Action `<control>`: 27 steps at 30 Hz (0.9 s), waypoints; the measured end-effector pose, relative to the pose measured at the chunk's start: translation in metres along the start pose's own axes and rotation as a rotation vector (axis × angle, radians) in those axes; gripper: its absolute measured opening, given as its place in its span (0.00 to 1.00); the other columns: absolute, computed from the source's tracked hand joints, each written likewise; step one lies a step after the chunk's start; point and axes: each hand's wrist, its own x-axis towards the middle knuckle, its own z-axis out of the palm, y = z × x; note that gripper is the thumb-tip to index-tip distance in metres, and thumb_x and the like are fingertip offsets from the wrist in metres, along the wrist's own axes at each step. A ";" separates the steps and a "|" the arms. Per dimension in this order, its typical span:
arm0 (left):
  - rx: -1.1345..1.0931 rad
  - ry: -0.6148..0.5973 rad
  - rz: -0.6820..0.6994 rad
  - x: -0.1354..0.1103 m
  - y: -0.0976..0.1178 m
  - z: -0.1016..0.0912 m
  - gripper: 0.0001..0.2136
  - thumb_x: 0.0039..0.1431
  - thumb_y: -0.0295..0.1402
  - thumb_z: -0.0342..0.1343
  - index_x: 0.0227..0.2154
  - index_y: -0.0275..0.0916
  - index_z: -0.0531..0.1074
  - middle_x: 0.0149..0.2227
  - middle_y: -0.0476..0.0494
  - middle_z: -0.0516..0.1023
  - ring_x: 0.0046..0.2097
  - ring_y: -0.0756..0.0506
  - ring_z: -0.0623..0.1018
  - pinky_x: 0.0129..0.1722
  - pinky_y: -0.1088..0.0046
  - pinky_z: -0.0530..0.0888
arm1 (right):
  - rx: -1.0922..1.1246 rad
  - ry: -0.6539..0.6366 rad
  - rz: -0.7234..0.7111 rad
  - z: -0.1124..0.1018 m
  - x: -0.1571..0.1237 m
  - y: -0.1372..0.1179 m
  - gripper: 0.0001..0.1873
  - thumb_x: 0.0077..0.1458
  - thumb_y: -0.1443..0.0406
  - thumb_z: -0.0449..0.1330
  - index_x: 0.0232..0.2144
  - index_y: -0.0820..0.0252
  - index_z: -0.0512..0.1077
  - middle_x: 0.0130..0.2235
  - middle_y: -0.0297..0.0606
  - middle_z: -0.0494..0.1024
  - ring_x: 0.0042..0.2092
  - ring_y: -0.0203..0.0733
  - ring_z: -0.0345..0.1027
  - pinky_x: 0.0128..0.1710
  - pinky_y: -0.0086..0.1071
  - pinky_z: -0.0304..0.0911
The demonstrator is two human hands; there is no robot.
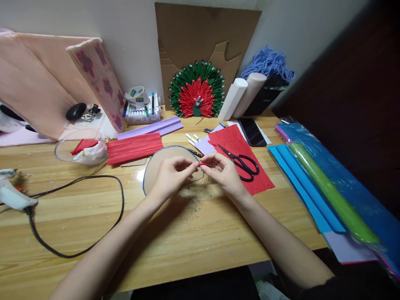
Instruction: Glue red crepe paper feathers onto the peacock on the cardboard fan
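Note:
My left hand [171, 175] and my right hand [222, 171] meet above the wooden table [193, 237], fingers pinched on a small red paper strip [203, 164] held between them. Just behind the hands lies a round cardboard disc [156, 166] with a blue edge. A red crepe sheet [246, 164] lies to the right with black scissors [242, 162] on it. Fine glitter specks dot the table under my hands.
A glue gun [12, 193] with a looping black cable [93, 208] lies left. A clear bowl [81, 150], folded red paper [134, 148], purple paper [153, 127], markers [142, 110], a red-green paper fan [196, 89], a phone [251, 131] and wrapped blue and green paper [328, 191] surround me.

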 end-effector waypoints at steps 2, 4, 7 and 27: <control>-0.007 0.010 -0.008 0.000 -0.002 0.001 0.12 0.49 0.40 0.58 0.27 0.33 0.75 0.28 0.42 0.78 0.25 0.52 0.73 0.25 0.78 0.72 | 0.007 0.024 0.023 0.000 0.000 0.001 0.12 0.44 0.61 0.64 0.32 0.58 0.69 0.33 0.36 0.74 0.36 0.37 0.70 0.38 0.32 0.67; -0.006 0.028 -0.006 0.000 -0.005 0.002 0.13 0.48 0.40 0.59 0.28 0.33 0.75 0.27 0.42 0.78 0.25 0.51 0.74 0.25 0.77 0.71 | 0.003 0.051 0.034 -0.001 0.001 0.002 0.13 0.43 0.61 0.65 0.32 0.58 0.68 0.32 0.35 0.73 0.35 0.36 0.69 0.37 0.31 0.67; 0.007 0.055 0.006 0.001 -0.008 0.003 0.12 0.46 0.39 0.60 0.28 0.34 0.76 0.28 0.42 0.79 0.27 0.50 0.75 0.26 0.76 0.72 | -0.026 0.073 0.014 -0.002 0.002 0.003 0.14 0.43 0.61 0.64 0.33 0.58 0.68 0.31 0.34 0.72 0.34 0.36 0.68 0.35 0.30 0.66; -0.127 0.008 -0.178 0.004 -0.003 -0.002 0.10 0.46 0.36 0.60 0.28 0.33 0.74 0.29 0.41 0.79 0.28 0.51 0.77 0.31 0.75 0.74 | 0.019 0.036 0.054 -0.003 0.003 0.004 0.14 0.44 0.60 0.64 0.34 0.58 0.67 0.32 0.35 0.73 0.36 0.37 0.68 0.37 0.32 0.66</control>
